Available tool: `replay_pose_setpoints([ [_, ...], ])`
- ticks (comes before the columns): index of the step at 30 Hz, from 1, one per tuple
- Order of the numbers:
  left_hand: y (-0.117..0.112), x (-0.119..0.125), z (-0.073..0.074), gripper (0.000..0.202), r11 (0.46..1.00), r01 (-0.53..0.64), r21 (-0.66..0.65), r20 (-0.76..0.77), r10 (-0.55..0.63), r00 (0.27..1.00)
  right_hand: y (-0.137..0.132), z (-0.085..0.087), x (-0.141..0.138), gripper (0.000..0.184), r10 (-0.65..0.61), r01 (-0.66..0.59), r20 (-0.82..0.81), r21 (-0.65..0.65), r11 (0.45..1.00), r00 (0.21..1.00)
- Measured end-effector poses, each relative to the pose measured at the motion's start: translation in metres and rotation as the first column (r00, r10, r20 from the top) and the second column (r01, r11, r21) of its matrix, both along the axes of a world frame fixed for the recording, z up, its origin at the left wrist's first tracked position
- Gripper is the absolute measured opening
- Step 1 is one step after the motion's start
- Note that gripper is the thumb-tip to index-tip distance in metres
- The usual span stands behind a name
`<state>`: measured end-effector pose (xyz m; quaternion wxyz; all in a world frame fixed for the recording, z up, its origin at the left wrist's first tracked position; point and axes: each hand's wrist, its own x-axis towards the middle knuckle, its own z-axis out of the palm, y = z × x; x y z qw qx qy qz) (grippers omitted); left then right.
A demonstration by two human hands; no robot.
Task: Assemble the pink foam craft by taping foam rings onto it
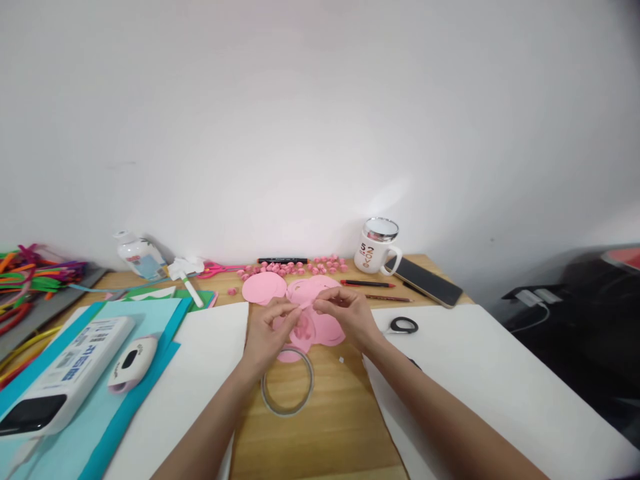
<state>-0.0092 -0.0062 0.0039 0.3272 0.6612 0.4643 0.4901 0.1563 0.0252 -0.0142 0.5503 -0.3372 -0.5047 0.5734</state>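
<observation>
My left hand point(267, 329) and my right hand point(349, 316) meet over the middle of the table, thumbs and fingers pinched together. Between them is a thin piece of pink paper point(305, 328), partly hidden by the fingers; its exact shape is hard to make out. Pink paper discs point(329, 331) lie overlapped under and behind my hands. A separate pink paper circle point(264, 288) rests just beyond my left hand. Nearer to me, a roll of tape point(311, 388) lies flat, its far side over a bit of pink paper. Black-handled scissors point(404, 325) lie right of my right hand.
Small pink folded pieces point(285, 268) are scattered along the wall. A lidded mug point(373, 252) and a phone point(427, 283) stand at back right. White sheets point(480, 373) flank the wooden table point(320, 440). Left are a power bank point(75, 373), a bottle point(140, 256) and pipe cleaners point(43, 277).
</observation>
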Motion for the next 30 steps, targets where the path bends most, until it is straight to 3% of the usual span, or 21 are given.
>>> replay_pose_setpoints([
  [5, 0.0024, -0.0018, -0.0034, 0.015, 0.999, -0.040, 0.004, 0.005, 0.040, 0.999, 0.0012, -0.0014, 0.0001, 0.016, 0.034, -0.035, -0.009, -0.093, 0.995, 0.999],
  [16, 0.0024, -0.0017, -0.0054, 0.015, 1.000, -0.007, 0.007, -0.001, 0.007, 1.000, -0.0006, -0.0002, 0.0002, 0.015, -0.002, 0.002, -0.032, -0.021, 1.000, 0.999],
  [30, 0.0023, -0.0015, -0.0062, 0.013, 1.000, -0.018, 0.010, 0.029, 0.018, 0.999, -0.0008, 0.0017, -0.0003, 0.012, -0.019, 0.019, 0.000, -0.040, 0.999, 1.000],
])
